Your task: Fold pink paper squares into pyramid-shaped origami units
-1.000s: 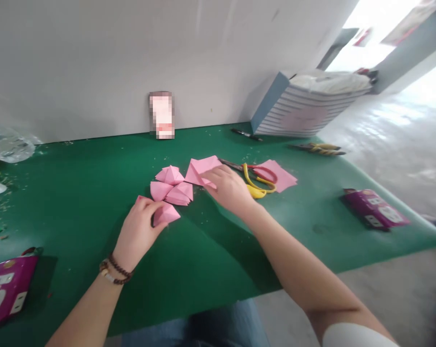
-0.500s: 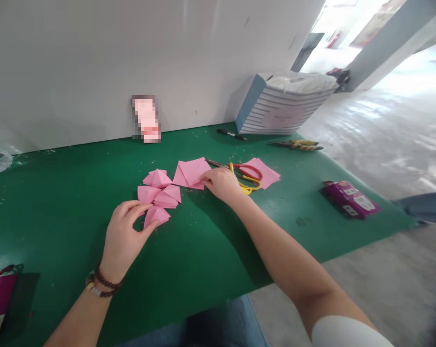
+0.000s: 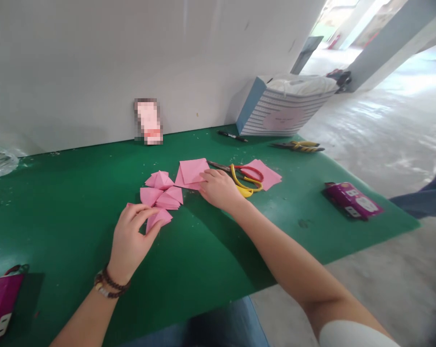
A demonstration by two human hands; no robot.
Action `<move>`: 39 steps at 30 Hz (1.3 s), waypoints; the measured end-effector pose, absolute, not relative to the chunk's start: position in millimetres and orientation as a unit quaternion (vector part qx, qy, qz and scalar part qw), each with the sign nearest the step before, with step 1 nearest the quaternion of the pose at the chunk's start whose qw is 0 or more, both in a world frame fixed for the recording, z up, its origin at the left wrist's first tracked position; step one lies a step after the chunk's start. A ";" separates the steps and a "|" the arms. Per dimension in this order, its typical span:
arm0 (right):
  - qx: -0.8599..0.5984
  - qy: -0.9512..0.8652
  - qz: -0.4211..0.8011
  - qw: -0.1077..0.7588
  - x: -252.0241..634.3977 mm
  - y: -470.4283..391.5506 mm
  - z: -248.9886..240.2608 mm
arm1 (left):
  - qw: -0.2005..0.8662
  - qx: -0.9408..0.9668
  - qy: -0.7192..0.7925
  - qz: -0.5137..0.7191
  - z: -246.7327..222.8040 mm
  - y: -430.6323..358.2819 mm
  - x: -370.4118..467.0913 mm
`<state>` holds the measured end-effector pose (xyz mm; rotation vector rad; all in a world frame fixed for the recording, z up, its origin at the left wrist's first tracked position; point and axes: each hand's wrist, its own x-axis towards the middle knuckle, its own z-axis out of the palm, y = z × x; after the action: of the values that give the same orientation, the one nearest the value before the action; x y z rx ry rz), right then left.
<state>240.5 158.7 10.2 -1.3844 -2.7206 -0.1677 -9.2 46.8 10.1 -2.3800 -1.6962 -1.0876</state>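
My left hand is closed at the front of a small cluster of folded pink papers, its thumb and fingers around the nearest folded pink paper. Behind that one, more folded pieces with raised peaks lie close together. My right hand rests with its fingers laid over the right edge of a small pile of flat pink paper sheets. Its thumb is hidden. Scissors with red and yellow handles lie just beyond this hand, partly over another pile of pink sheets.
A black pen and yellow-handled pliers lie toward the back of the green table. A striped box stands against the wall. Purple packs lie at right and at near left. A blurred upright item leans on the wall.
My right hand's fingers have gone from pinching the sheets' edge to lying over it, and the top sheet sits flatter. My left hand stays at the folded paper. The whole view has shifted slightly.
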 end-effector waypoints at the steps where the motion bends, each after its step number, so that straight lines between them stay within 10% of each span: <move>1: -0.447 -0.892 -0.059 0.031 239.6 156.7 12.5 | 0.015 -0.764 -0.542 -0.350 10.4 46.4 -8.5; 11: -0.425 -0.905 -0.016 -0.024 236.2 167.2 28.3 | 0.020 -0.767 -0.528 -0.364 13.6 43.6 -7.1; 29: -0.614 -0.699 0.191 0.313 261.2 146.0 44.7 | 0.058 -0.748 -0.512 -0.419 14.1 43.0 -7.0; 32: -0.496 -0.742 0.022 0.450 263.6 96.2 49.1 | 0.051 -0.732 -0.507 -0.451 16.5 34.5 0.7; 39: -0.197 -0.922 -0.078 0.323 264.4 12.6 16.9 | -0.049 -0.880 -0.355 -0.312 13.8 13.8 19.3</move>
<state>264.4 12.6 16.9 -0.5178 -2.4203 -0.2056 19.3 13.8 13.8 -2.8534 -1.1509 -1.0119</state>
